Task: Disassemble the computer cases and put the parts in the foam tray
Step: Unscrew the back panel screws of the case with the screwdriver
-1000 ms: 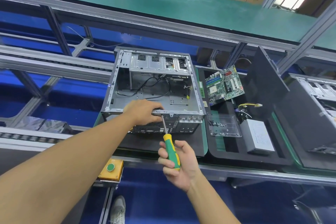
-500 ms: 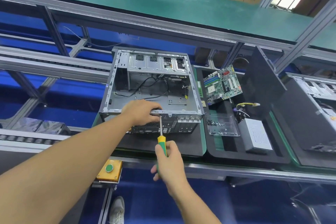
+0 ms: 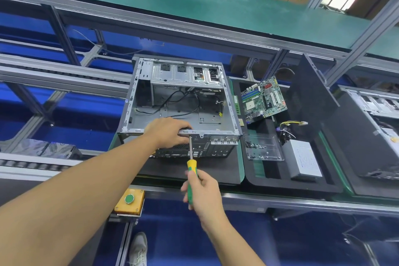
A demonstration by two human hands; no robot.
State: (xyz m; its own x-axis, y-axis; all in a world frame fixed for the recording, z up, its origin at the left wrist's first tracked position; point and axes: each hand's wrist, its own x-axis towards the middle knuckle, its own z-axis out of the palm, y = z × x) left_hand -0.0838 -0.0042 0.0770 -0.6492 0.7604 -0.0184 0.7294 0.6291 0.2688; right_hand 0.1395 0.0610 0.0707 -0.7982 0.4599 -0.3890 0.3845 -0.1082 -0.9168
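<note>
**Two hands working on an open computer case**

An open computer case [image 3: 179, 106] is lying on its side on a black mat [image 3: 194, 171], in the middle of the work line. Its inside is facing up, and black wires are lying loose in it.

The left hand [image 3: 169, 131] is holding the near edge of the case. Its fingers [image 3: 182, 136] are curling over the metal rim and gripping it.

The right hand [image 3: 205, 193] is holding a screwdriver [image 3: 190, 163] with a green and yellow handle. Its fingers [image 3: 194, 178] are wrapping tight round the handle. The screwdriver is pointing up at the near rim of the case, and its tip is sitting just beside the left fingers.

The foam tray [image 3: 287, 183] is lying just to the right of the case. A green circuit board [image 3: 264, 98] is leaning in its far part. A clear box [image 3: 264, 147] with small dark screws is sitting in the middle. A grey power box [image 3: 304, 160] with coloured wires is lying beside the clear box.

A black side panel [image 3: 308, 97] is standing up at the far right side of the tray. Another case [image 3: 371, 131] is lying further right.

A yellow box with a green button [image 3: 129, 200] is sitting under the near edge of the line. A grey shoe [image 3: 138, 248] is showing on the floor below. A long green tabletop [image 3: 194, 0] is running across the back.
</note>
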